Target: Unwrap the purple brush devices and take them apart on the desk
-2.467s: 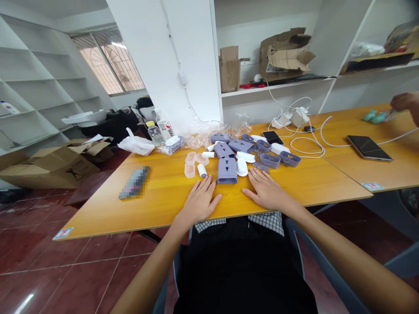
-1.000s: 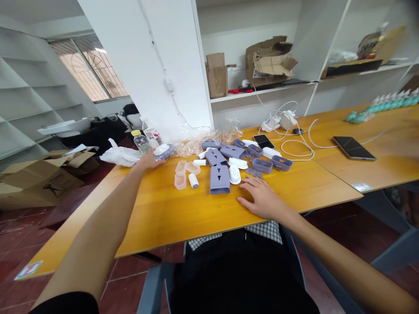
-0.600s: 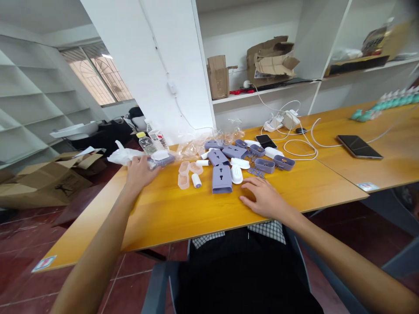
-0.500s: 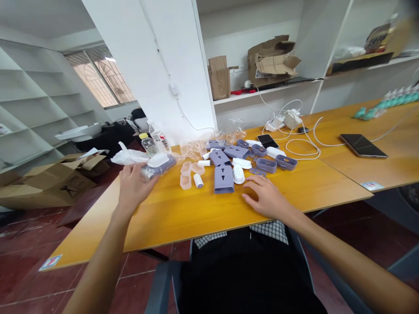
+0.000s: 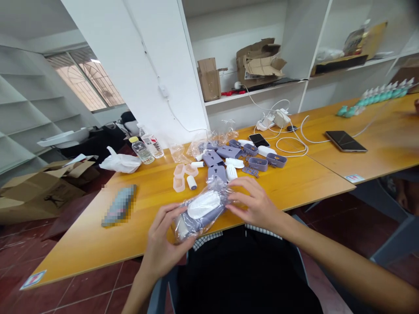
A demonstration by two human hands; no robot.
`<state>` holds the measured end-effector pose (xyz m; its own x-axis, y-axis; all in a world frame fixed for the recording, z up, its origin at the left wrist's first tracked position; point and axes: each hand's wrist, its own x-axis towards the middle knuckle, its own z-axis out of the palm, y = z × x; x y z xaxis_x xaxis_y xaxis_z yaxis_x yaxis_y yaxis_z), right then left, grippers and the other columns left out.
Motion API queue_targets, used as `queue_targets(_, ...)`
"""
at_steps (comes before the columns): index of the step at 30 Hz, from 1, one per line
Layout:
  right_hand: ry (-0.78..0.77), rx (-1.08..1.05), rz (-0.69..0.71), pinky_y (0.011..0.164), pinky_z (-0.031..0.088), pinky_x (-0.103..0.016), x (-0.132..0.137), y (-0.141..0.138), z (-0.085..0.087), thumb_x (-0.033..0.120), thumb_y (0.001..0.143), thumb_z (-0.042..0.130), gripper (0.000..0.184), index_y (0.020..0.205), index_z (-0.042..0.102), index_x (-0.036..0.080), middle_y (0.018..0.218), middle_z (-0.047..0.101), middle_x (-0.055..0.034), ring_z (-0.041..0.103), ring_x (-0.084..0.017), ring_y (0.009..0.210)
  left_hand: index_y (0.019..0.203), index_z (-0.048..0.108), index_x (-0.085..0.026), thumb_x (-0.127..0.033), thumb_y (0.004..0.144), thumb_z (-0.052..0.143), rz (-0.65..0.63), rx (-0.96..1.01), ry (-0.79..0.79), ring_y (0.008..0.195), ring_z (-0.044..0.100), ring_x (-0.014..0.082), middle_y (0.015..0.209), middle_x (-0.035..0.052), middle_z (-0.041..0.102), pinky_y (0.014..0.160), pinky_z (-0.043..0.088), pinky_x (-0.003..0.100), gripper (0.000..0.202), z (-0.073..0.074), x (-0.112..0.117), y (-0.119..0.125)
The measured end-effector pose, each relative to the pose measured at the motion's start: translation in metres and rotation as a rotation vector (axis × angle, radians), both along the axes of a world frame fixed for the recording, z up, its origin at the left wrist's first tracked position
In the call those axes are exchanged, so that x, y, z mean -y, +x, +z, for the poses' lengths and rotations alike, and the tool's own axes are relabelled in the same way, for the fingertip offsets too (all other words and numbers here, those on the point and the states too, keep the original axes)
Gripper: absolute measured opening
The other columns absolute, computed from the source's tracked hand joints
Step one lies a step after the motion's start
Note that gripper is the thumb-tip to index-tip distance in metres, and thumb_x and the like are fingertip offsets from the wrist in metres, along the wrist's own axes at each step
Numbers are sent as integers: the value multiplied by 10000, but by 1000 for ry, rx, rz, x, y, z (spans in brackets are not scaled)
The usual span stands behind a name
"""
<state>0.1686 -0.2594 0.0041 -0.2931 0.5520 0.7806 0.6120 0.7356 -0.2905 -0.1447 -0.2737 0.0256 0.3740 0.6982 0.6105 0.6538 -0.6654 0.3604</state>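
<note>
A purple case with a white oval piece on top, wrapped in a clear plastic bag (image 5: 203, 206), is held low over the table's front edge. My left hand (image 5: 165, 235) grips its left end, thumb below and fingers above. My right hand (image 5: 253, 203) has its fingertips closed on the plastic at the other end. Just behind the bag lie a purple case (image 5: 216, 173), a white ribbed brush head (image 5: 231, 173), a white cylinder with a purple end (image 5: 191, 182) and translucent pink cups (image 5: 179, 183).
Farther back are purple trays (image 5: 258, 164), crumpled plastic bags (image 5: 196, 146) and a phone (image 5: 259, 140). Bottles (image 5: 142, 150) and a white bag (image 5: 120, 162) stand left, near a pixelated grey object (image 5: 119, 205). A tablet (image 5: 345, 141), cables and teal bottles (image 5: 376, 98) are right.
My left hand has brought the bagged purple case from the table's left side to the front middle. My right hand has come onto its right end. The view has shifted slightly.
</note>
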Motion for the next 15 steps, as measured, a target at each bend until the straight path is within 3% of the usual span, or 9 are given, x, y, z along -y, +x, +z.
queue_targets(5,38,-17,-16,903,530,-452,-5,5,1,156,1003,636,134,965,706,264,965,771,-35,701,-253,1011,1290,676,-302,-321,859,793,19,59,9,1180,709,340,1259,99,695,1013,628,550,448,-7,1,-3)
queue_targets(7,5,-16,-17,907,522,-456,-1,1,3,239,995,681,24,992,695,259,1005,769,-49,695,-263,1021,1294,675,-305,-328,866,795,31,71,8,1186,709,335,1267,97,689,1021,629,549,445,-9,4,-3)
queue_targets(10,-9,76,-15,942,510,-483,4,-6,3,370,952,769,185,1075,698,251,1212,750,-101,659,-313,1170,1305,672,-305,-354,870,800,51,80,-6,1186,709,333,1275,100,683,1014,634,551,456,-13,7,-1)
queue_targets(13,37,139,-10,947,495,-465,1,-6,1,261,998,711,24,1022,709,257,1192,766,-83,661,-293,1179,1294,676,-302,-370,861,808,63,82,-16,1176,709,333,1266,104,682,1000,640,544,458,-16,8,0)
queue_targets(15,57,109,-20,943,486,-456,-2,-3,0,187,1012,669,93,974,708,262,1070,785,-54,683,-272,1118,1276,680,-296,-378,858,811,65,83,-22,1170,711,332,1260,106,681,998,641,537,446,-17,7,-1)
